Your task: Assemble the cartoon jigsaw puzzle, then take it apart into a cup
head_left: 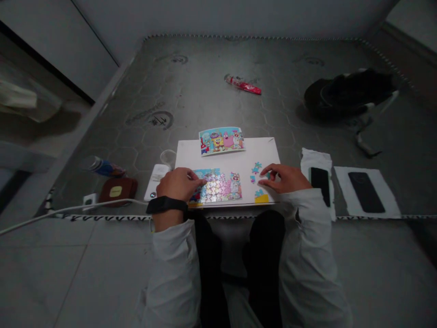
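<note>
A partly assembled cartoon jigsaw puzzle (218, 187) lies on a white board (189, 152). My left hand (180, 183), with a black band on its wrist, rests over the puzzle's left side. Its thumb and finger are slightly apart at the puzzle, and it covers part of the picture. To the right, my right hand (287, 178) hovers with thumb and forefinger apart beside several loose puzzle pieces (256, 169). More blue pieces (259, 193) lie near the board's lower right. Behind the puzzle stands a curved reference picture card (221, 141) with the same characters.
Left of the board are a white device (157, 180), a clear round lid (168, 157), a brown case (118, 190) and a cable (68, 209). Two dark phones (367, 191) (320, 182) lie on white cloths at right. Farther back are a red tube (244, 85) and a black cap (317, 98).
</note>
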Demonstrator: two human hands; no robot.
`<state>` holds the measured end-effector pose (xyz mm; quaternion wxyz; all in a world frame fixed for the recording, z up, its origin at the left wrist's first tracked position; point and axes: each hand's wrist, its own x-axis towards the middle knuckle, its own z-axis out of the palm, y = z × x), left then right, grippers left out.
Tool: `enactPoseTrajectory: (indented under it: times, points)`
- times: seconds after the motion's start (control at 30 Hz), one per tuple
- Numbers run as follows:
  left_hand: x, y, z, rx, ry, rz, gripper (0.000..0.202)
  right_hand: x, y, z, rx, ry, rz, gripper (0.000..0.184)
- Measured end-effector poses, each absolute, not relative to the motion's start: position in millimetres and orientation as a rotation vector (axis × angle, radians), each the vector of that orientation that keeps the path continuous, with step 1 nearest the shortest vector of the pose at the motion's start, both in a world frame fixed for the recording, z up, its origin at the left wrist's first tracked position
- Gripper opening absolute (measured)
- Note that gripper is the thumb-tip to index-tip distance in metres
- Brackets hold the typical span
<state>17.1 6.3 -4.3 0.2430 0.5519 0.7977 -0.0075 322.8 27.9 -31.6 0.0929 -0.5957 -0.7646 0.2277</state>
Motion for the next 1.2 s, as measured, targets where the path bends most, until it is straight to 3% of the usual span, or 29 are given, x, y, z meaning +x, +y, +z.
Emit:
enactPoseTrajectory:
  times: [0.6, 0.87, 1.2]
  points:
    - [33.9, 9.7, 2.8, 1.631, 2.162, 0.157, 0.028, 297.2, 29.3, -34.4, -1.667, -2.143, 0.815, 0.009]
    - [50.2, 10.4, 2.8, 1.634, 2.138, 0.187, 0.022, 256.9, 26.8, -43.1, -1.584, -1.743, 0.83, 0.013]
    - [57.1, 10.7, -2.6, 1.647, 2.116, 0.218, 0.02, 263.8, 28.5, -45.8, -1.671, -1.699, 0.751, 0.015]
